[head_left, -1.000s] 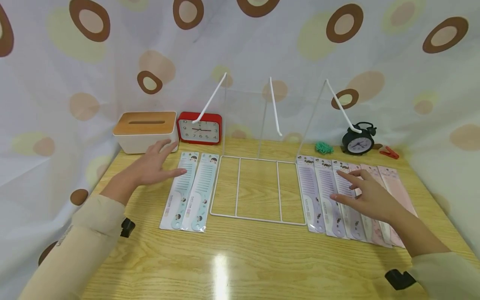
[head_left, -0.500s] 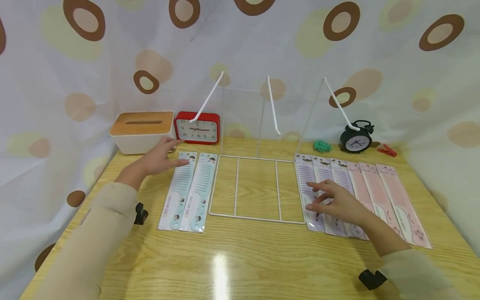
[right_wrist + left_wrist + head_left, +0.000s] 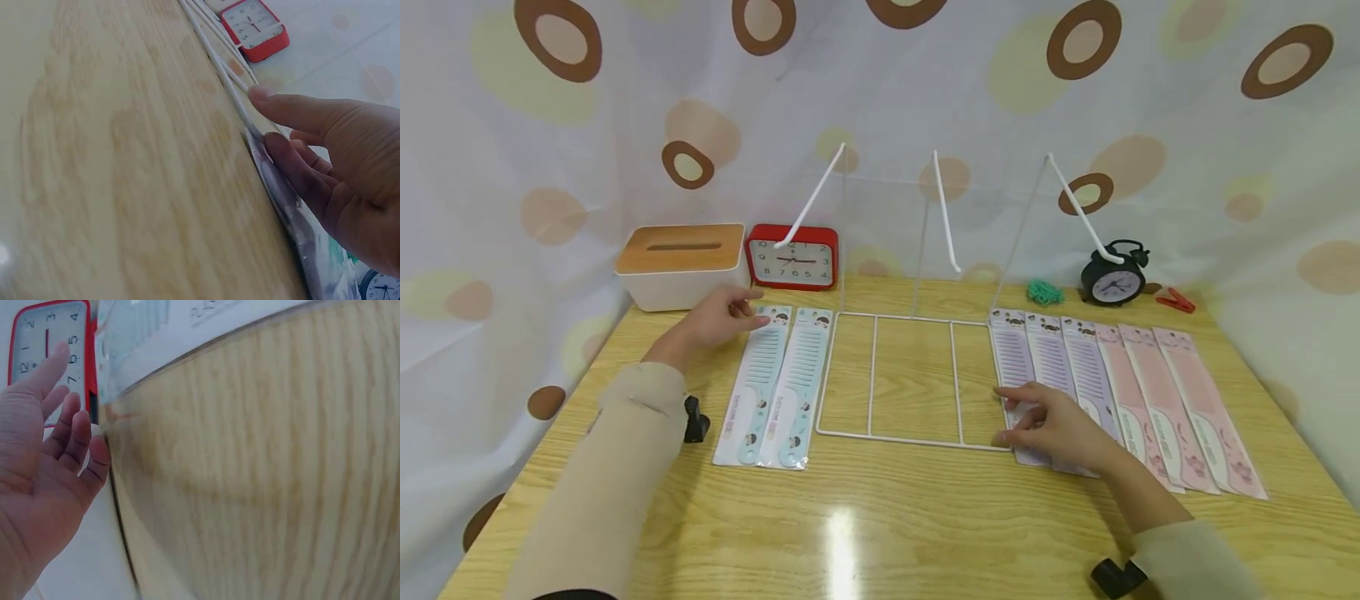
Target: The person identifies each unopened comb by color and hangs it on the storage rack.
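Two light-blue packaged combs [image 3: 758,383] lie side by side left of a white wire rack [image 3: 913,437] with three raised hooks. My left hand [image 3: 713,317] hovers by the top end of the outer blue comb, fingers loosely bent; in the left wrist view nothing is between them. To the rack's right lie three purple packaged combs [image 3: 1088,367] and three pink packaged combs [image 3: 1206,417], overlapping in a fan. My right hand [image 3: 1052,425] is over the lower purple combs at the rack's front right corner. Its thumb and forefinger are apart; whether they touch the rack I cannot tell.
Behind the left combs stand a tissue box [image 3: 681,265] with a wooden lid and a red clock [image 3: 792,257]. A green tangle of cord [image 3: 1045,292], a black alarm clock [image 3: 1115,279] and a red clip [image 3: 1176,300] are at the back right.
My right hand has moved left and toward the front, from above the purple and pink combs to the rack's corner. The left hand has shifted slightly right, its fingers more bent.
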### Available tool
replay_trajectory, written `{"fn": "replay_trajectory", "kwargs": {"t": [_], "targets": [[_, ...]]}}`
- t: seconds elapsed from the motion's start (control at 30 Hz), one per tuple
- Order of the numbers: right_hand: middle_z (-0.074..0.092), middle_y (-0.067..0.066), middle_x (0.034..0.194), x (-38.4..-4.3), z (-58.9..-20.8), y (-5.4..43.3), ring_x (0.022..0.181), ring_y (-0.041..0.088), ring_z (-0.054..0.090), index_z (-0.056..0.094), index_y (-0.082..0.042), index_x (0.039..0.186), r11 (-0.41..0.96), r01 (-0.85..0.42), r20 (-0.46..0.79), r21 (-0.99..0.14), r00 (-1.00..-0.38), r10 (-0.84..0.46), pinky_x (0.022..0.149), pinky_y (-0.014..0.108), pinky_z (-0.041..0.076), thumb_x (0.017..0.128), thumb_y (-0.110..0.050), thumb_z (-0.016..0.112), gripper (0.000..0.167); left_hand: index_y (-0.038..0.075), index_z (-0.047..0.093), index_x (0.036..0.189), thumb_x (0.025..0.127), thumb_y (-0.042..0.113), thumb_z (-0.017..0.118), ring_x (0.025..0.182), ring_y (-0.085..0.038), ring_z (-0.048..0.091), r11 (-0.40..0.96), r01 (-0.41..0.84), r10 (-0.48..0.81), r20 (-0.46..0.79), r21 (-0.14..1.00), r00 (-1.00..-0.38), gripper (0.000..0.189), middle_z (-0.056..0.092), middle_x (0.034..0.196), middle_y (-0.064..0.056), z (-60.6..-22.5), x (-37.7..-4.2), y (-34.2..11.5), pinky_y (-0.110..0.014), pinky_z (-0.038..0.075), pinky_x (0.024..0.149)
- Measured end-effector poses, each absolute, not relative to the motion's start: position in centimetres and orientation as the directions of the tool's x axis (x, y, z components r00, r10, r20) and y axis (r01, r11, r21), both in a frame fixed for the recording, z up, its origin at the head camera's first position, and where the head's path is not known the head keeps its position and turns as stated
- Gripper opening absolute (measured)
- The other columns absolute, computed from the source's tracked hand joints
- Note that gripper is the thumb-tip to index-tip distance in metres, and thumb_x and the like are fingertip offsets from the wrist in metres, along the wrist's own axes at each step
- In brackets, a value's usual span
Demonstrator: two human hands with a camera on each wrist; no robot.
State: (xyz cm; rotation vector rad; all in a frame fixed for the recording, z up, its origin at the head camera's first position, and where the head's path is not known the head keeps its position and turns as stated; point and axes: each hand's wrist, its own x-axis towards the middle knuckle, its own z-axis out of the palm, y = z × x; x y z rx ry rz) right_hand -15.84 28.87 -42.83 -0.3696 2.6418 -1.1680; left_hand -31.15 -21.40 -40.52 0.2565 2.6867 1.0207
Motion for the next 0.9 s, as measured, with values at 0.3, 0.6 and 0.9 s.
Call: {"fn": "replay_trajectory", "kwargs": {"t": [0.3,0.6,0.9], "targets": [[0.059,0.014,0.118,-15.6,-43.5,29.2,0.076,0.008,0.066,0.052,0.001,0.143,0.629,-0.148,-0.103,-0.764,-0.933,-0.344,0.071,0.022,0.053,0.077,-0.028,0.087,0.081,0.011,0.044,0.152,0.094,0.038,0.07,0.091,-0.024,0.048,0.758,0.091,0.284,-0.201,0.645,-0.938,0.069,0.052,0.098,-0.012,-42.1,-32.3,-21.3,-0.031,0.041,0.073],[0.061,0.015,0.118,-15.5,-43.4,29.3,0.077,0.008,0.066,0.05,0.002,0.144,0.631,-0.141,-0.103,-0.763,-0.937,-0.333,0.073,0.021,0.052,0.076,-0.027,0.088,0.083,0.01,0.039,0.154,0.093,0.041,0.071,0.089,-0.024,0.048,0.813,0.082,0.284,-0.269,0.576,-0.92,0.076,0.052,0.095,-0.012,-41.5,-32.5,-20.9,-0.031,0.039,0.073],[0.061,0.016,0.117,-15.3,-43.3,29.2,0.076,0.007,0.065,0.048,0.004,0.145,0.609,-0.153,-0.082,-0.778,-0.937,-0.341,0.071,0.02,0.05,0.078,-0.024,0.087,0.082,0.0,0.056,0.135,0.091,0.026,0.075,0.086,-0.023,0.049,0.818,0.108,0.281,-0.229,0.564,-0.932,0.054,0.055,0.093,-0.012,-40.7,-31.9,-20.6,-0.032,0.04,0.073]]}}
